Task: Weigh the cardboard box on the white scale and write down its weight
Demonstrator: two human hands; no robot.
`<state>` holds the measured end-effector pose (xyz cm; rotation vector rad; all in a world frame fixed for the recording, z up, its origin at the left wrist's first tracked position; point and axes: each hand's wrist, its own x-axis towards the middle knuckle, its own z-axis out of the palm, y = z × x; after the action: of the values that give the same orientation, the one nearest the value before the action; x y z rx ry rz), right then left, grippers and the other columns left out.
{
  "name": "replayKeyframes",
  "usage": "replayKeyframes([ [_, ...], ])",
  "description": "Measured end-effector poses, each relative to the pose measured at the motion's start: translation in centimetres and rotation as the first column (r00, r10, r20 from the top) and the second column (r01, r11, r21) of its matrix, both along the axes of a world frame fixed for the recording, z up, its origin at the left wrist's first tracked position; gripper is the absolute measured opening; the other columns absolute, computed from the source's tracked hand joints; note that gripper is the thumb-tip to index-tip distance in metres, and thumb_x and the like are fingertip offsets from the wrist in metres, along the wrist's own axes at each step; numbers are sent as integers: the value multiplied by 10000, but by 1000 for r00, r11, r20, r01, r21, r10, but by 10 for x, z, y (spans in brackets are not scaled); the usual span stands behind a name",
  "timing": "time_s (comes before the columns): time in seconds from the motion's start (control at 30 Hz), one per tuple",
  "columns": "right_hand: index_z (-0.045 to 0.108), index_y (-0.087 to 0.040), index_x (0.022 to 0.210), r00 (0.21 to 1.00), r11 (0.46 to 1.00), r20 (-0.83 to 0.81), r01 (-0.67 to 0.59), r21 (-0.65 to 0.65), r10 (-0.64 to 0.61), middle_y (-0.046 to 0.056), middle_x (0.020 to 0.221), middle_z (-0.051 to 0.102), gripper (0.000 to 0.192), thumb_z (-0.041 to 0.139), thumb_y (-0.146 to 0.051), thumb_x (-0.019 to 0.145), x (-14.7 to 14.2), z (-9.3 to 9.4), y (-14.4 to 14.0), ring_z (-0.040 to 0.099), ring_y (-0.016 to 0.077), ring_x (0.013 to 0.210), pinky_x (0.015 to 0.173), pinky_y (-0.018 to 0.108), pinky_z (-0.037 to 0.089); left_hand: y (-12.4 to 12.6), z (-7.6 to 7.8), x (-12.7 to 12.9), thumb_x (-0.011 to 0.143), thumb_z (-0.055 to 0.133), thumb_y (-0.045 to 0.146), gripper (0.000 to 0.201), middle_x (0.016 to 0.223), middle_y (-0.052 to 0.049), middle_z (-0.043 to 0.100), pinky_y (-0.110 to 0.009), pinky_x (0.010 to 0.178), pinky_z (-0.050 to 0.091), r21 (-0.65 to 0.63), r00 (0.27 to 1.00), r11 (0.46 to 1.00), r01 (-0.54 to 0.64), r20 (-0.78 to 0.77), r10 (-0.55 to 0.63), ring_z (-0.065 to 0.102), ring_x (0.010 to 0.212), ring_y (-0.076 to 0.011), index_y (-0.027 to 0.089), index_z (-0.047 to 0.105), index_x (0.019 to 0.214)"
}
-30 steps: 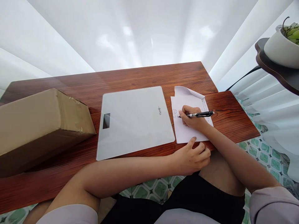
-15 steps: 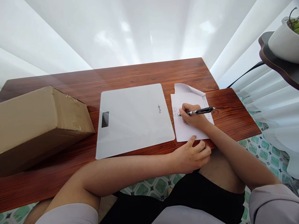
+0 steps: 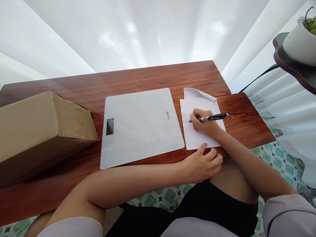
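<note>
My right hand (image 3: 203,122) grips a black and clear pen (image 3: 217,116), its tip on a white sheet of paper (image 3: 197,137) at the left side, by small handwritten figures. Part of the writing is circled. The paper's far right corner curls over. My left hand (image 3: 203,163) lies at the table's front edge, thumb tip on the paper's near edge, its other fingers loosely bent and apart, holding nothing. Just left of the paper lies a flat white bathroom scale (image 3: 142,128) with a dark display window at its left end.
A brown cardboard box (image 3: 29,125) stands on the left of the wooden table (image 3: 148,77). White curtains (image 3: 158,29) hang behind it. At upper right, a white plant pot (image 3: 301,44) sits on a dark wavy-edged shelf (image 3: 280,49). Green patterned tiles (image 3: 281,158) cover the floor.
The pen has shifted very slightly to the right, its tip still at the handwriting. My left hand stays in place. The whole view has moved a touch.
</note>
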<state>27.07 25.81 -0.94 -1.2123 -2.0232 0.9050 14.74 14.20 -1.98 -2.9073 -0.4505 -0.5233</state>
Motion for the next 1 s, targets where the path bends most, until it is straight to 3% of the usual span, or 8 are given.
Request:
replayKeyframes([
  [1.0, 380, -233, 654, 1000, 1000, -18, 3, -22, -4, -40, 468, 553, 337, 507, -287, 961, -1, 1, 0, 543, 140, 408, 512, 291, 441, 0, -2, 1, 968, 479, 175, 292, 1251, -140, 574, -525, 970, 474, 16, 1000, 1000, -9, 7, 9, 513, 1089, -280, 164, 700, 1160],
])
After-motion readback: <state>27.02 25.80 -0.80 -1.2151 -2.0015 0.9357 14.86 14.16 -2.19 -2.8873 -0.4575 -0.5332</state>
